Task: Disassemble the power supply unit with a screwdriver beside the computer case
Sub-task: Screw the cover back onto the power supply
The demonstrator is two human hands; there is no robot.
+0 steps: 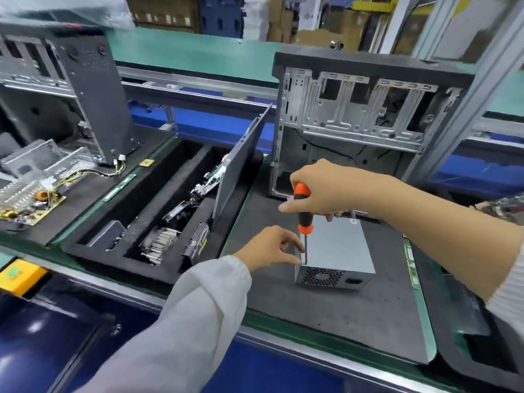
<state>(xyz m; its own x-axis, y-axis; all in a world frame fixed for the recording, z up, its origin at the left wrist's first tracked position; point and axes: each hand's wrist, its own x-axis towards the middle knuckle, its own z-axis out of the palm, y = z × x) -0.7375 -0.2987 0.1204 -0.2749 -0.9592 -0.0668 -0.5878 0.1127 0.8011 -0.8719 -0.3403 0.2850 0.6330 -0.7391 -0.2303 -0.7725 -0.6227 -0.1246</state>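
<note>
A grey metal power supply unit (337, 251) lies flat on the dark mat, its fan grille facing me. My right hand (320, 188) grips the orange-and-black handle of a screwdriver (302, 214), held upright with its tip on the unit's front left top corner. My left hand (272, 248) touches that same corner, fingertips pinching around the screwdriver's shaft near the tip. The open computer case (363, 109) stands upright just behind the unit.
A black foam tray (158, 268) to the left holds removed parts and a leaning side panel (241, 165). Further left stand another case (93, 95) and a bare circuit board (31, 207). A yellow button box (19, 275) sits at the bench's front edge.
</note>
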